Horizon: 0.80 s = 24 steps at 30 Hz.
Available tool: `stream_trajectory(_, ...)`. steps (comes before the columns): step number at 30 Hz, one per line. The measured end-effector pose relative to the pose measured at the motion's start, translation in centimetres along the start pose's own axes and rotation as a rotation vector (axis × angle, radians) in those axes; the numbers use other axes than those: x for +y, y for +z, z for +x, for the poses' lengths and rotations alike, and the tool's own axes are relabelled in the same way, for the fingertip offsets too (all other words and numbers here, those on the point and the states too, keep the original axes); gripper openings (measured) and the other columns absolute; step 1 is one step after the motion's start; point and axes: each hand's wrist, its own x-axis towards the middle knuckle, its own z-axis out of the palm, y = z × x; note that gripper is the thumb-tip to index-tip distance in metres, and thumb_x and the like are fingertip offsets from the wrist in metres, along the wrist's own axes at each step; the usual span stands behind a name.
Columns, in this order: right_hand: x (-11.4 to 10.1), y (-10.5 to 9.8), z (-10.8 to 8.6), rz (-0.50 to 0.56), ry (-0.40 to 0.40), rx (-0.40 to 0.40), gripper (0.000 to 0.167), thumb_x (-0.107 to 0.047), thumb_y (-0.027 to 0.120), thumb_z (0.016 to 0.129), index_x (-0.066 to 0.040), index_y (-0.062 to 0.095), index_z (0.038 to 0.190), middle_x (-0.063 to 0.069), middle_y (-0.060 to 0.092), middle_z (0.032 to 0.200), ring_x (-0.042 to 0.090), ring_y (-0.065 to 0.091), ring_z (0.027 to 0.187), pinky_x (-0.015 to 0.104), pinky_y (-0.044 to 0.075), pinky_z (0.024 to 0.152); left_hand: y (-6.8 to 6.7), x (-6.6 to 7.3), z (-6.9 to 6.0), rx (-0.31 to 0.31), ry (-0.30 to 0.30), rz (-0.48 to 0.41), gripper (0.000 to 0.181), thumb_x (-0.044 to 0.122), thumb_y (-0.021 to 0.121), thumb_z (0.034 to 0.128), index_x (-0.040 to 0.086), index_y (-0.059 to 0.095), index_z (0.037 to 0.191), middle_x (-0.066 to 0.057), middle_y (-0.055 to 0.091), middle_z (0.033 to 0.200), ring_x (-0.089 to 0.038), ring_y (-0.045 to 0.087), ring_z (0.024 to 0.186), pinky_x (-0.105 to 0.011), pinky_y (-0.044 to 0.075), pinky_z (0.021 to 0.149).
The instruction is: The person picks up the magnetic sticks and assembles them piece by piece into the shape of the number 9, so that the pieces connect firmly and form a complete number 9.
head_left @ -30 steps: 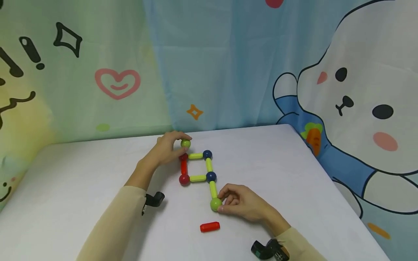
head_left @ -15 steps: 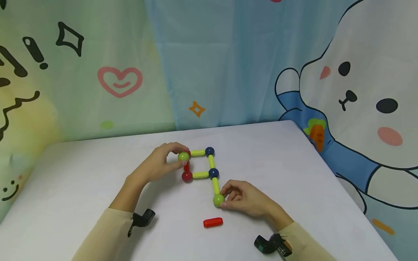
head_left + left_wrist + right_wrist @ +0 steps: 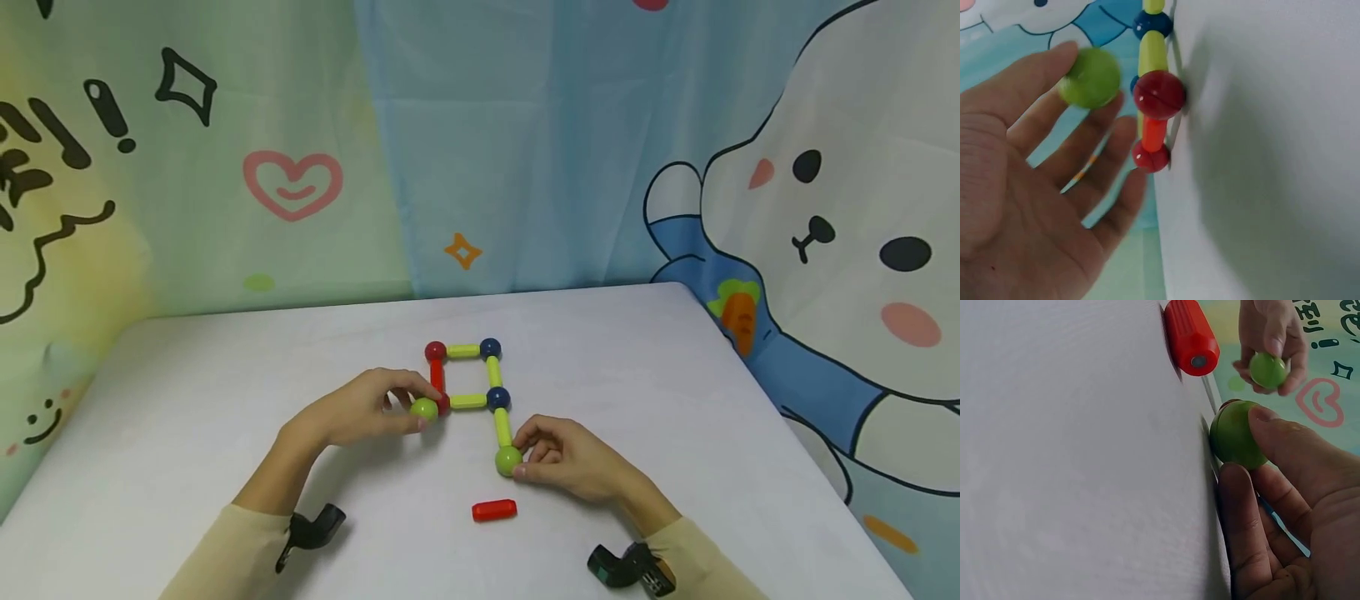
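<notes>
My left hand (image 3: 365,410) pinches a loose green ball (image 3: 1091,78) between thumb and fingertips, held above the table beside the near red ball (image 3: 1159,95). My right hand (image 3: 573,460) grips another green ball (image 3: 1239,435), which sits at the near end of a yellow-green stick (image 3: 502,427). That stick joins a square lying flat: red balls on the left, blue balls (image 3: 498,398) on the right, yellow-green sticks along three sides and a red stick (image 3: 437,375) on the left side.
A loose red stick (image 3: 494,510) lies on the white table (image 3: 637,358) in front of the square, and a metal disc shows at its end in the right wrist view. A printed curtain (image 3: 480,150) hangs behind the table.
My left hand has brought its green ball from the square's far left corner toward me, to the near left corner. The right hand keeps its hold on the other green ball.
</notes>
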Motion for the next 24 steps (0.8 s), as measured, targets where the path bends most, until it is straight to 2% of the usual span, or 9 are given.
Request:
stream_trajectory(5, -0.1, 0.1, 0.2, -0.009, -0.011, -0.005, 0.034, -0.021, 0.080, 0.091, -0.007, 0.064, 0.117, 0.006, 0.068, 0.100, 0.019, 0.064, 0.084, 0.022, 0.052, 0.074, 0.5, 0.0, -0.7, -0.051, -0.045, -0.004, 0.035, 0.025, 0.078, 0.0907, 0.018, 0.071, 0.124, 0.013, 0.069, 0.114, -0.016, 0.063, 0.100, -0.033, 0.053, 0.084)
stream_trajectory(11, 0.2, 0.1, 0.2, -0.005, -0.007, -0.009, 0.034, -0.022, 0.080, 0.091, -0.008, 0.064, 0.117, 0.006, 0.068, 0.101, 0.019, 0.064, 0.085, 0.022, 0.053, 0.075, 1.9, 0.1, -0.6, -0.082, -0.064, 0.020, 0.033, 0.021, 0.080, 0.0883, 0.017, 0.071, 0.120, 0.012, 0.068, 0.110, -0.014, 0.064, 0.097, -0.031, 0.054, 0.083)
stream_trajectory(19, 0.7, -0.1, 0.1, -0.015, -0.007, 0.005, 0.035, -0.027, 0.080, 0.091, -0.009, 0.064, 0.117, 0.005, 0.069, 0.100, 0.018, 0.065, 0.082, 0.024, 0.054, 0.074, 3.4, 0.5, 0.0, -0.062, -0.110, 0.073, 0.030, 0.019, 0.081, 0.0878, 0.018, 0.071, 0.116, 0.012, 0.067, 0.105, -0.013, 0.062, 0.094, -0.033, 0.054, 0.085)
stream_trajectory(24, 0.7, 0.0, 0.2, -0.025, -0.003, 0.006, 0.036, -0.027, 0.081, 0.090, -0.010, 0.064, 0.117, 0.004, 0.069, 0.099, 0.019, 0.066, 0.082, 0.024, 0.054, 0.074, 3.9, 0.3, 0.1, -0.032, -0.113, 0.109, 0.028, 0.019, 0.080, 0.0894, 0.021, 0.071, 0.116, 0.013, 0.067, 0.104, -0.010, 0.062, 0.091, -0.030, 0.054, 0.085)
